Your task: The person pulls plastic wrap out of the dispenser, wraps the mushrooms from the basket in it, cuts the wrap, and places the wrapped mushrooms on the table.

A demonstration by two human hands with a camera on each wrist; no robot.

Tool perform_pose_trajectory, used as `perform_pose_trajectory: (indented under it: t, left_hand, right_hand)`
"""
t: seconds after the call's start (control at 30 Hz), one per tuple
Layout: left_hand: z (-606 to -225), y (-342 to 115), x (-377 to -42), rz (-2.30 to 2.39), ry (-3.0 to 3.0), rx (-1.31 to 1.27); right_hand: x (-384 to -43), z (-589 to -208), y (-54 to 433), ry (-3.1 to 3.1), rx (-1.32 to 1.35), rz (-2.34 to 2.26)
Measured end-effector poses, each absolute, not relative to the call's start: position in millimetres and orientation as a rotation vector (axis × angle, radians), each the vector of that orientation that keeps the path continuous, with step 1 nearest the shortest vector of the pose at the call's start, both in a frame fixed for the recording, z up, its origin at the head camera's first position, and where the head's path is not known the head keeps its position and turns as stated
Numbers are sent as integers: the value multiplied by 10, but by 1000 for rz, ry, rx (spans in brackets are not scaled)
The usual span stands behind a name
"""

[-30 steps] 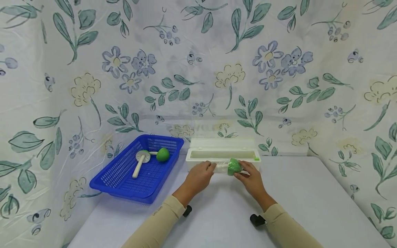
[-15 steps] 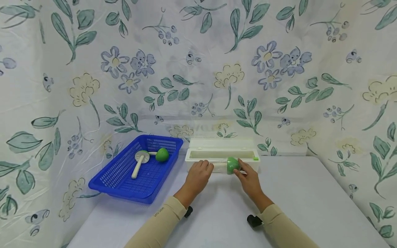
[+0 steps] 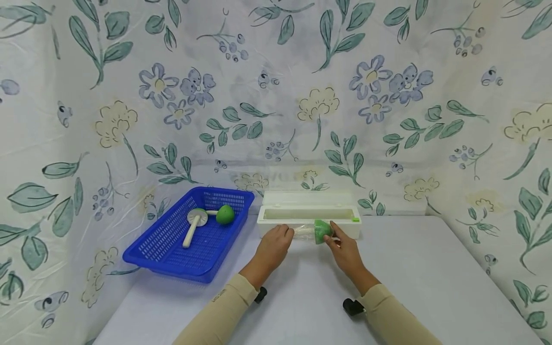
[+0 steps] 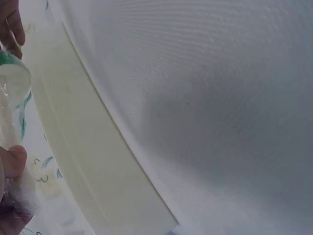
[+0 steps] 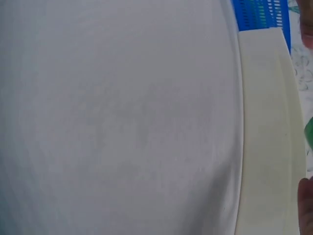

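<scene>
A mushroom-shaped object with a green cap (image 3: 321,232) and a pale stem lies sideways in the air between both hands, with clear plastic film around it. My left hand (image 3: 274,244) pinches the film at the stem end; in the left wrist view the thumb (image 4: 13,161) presses on crinkled film. My right hand (image 3: 345,249) holds the cap side between thumb and fingers. Just behind stands a long white box (image 3: 266,222) with its lid raised and a green tab (image 3: 355,219) at its right end. The hands and the object partly cover the box front.
At the left is a blue basket (image 3: 172,271) holding a green-capped mushroom (image 3: 225,215) and another (image 3: 197,218) with its white underside showing. A patterned cloth (image 3: 276,120) hangs behind the white table (image 3: 414,268).
The mushroom's cap has turned slightly and shifted a little left. The film by my left fingers looks more crinkled. Both hands keep their hold, and the basket and box stay put.
</scene>
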State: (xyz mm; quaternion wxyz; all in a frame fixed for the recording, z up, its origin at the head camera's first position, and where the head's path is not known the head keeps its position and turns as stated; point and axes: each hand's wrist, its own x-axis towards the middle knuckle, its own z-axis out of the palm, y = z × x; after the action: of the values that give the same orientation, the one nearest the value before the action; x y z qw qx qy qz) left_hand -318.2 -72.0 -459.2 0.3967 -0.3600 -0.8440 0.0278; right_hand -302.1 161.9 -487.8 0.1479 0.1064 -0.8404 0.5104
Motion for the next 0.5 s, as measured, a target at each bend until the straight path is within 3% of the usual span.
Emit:
perform_pose_trajectory:
  t: [0.5]
  left_hand:
    - [-4624,-696,-3151,25,-2138,-937]
  right_hand:
    - [-3014,-4884,1598,-2308,343,1519]
